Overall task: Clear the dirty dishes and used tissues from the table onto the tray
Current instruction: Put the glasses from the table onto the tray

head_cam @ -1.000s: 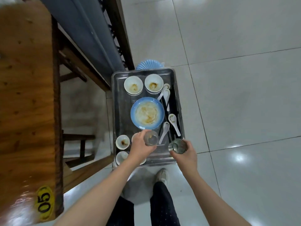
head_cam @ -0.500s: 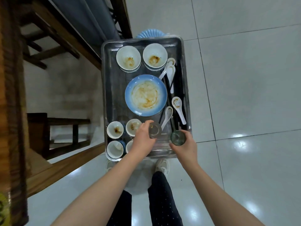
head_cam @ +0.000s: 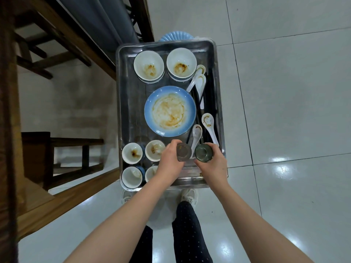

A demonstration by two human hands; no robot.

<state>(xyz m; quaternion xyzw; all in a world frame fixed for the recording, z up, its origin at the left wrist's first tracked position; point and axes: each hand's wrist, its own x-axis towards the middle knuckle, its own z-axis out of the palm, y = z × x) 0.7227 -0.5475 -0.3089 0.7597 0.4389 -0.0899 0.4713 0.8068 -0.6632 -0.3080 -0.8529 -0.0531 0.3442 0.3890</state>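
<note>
A steel tray (head_cam: 126, 103) stands below me on the floor side of the table. It holds two stained white bowls (head_cam: 149, 65) at its far end, a smeared blue plate (head_cam: 170, 111) in the middle, several small white cups (head_cam: 132, 153) at the near left, and white spoons (head_cam: 208, 122) with dark chopsticks along the right. My left hand (head_cam: 169, 164) grips a clear glass (head_cam: 183, 151) at the tray's near end. My right hand (head_cam: 213, 165) grips a greenish glass (head_cam: 203, 153) right beside it.
The wooden table edge (head_cam: 7, 111) runs down the left, with wooden benches (head_cam: 62, 149) under it. A blue ribbed object (head_cam: 175, 36) peeks out behind the tray. Glossy white floor tiles (head_cam: 284, 92) spread to the right. My legs and shoes (head_cam: 188, 195) are below the tray.
Both hands have brought the two glasses lower and closer together over the tray's near end. The view has shifted toward the tray and away from the table.
</note>
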